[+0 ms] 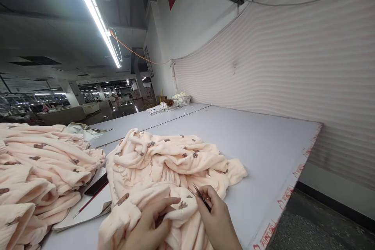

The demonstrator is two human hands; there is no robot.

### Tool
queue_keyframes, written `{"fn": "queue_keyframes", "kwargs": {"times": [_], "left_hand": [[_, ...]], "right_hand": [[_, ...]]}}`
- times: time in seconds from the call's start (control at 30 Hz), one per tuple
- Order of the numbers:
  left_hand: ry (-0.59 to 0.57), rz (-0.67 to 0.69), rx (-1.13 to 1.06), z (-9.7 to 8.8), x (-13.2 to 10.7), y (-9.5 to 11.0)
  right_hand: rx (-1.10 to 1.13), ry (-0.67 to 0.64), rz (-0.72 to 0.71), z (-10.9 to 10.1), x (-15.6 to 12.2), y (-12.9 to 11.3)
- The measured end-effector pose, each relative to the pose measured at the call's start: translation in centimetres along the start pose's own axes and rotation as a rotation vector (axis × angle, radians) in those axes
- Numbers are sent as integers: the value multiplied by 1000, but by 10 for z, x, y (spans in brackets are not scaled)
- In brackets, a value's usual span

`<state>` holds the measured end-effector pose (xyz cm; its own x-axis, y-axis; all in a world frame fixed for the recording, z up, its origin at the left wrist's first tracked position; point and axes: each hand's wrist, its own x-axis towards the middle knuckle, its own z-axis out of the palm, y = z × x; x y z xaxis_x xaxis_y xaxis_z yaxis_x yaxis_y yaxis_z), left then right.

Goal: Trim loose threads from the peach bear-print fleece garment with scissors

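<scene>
Peach garment on desk, bunched directly in front of me, near end gathered under both hands. Long axis of the heap runs fwd from my wrists, w/ one flap trailing off to the R.

Key relation: raised fold w/ brown printed motif sits btwn my hands. L hand is closed on the cloth just L of it, thumb & fingers pinching the fold. R hand is just R of it, fingers clamped on a dark pointed tool; tip points fwd & L, over the cloth, i.e. angled past the motif rather than at it. Both hands abt equally nr. Can't tell if tip touches the fabric.

Materials: garment soft, plush, fleece-like, matte; thick rounded folds, puckered gathers mid-heap, small brown prints scattered. Tool slim, tapered, looks like metal. Desk pale, flat, smooth, red-printed tape along R edge.

To L: 2nd peach pile, same sort of cloth, bigger. Btwn piles: paper pad, curled corner; thin red pen; flat dark slab, prob. phone. Far end: folded white stack. Striped sheet hung along wall, rippled.
</scene>
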<state>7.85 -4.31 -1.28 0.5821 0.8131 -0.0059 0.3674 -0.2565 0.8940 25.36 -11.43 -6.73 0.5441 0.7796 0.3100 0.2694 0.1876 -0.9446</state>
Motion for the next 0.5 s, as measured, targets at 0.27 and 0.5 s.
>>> {"fn": "queue_keyframes", "kwargs": {"times": [0.27,0.5], "left_hand": [[-150,-218,-734,1,3,9],[-166,-174,-817,13,6,6]], "right_hand": [[-240,-13,-82,-3,-9,5],[-704,-62,-379,-3,-23,-8]]}}
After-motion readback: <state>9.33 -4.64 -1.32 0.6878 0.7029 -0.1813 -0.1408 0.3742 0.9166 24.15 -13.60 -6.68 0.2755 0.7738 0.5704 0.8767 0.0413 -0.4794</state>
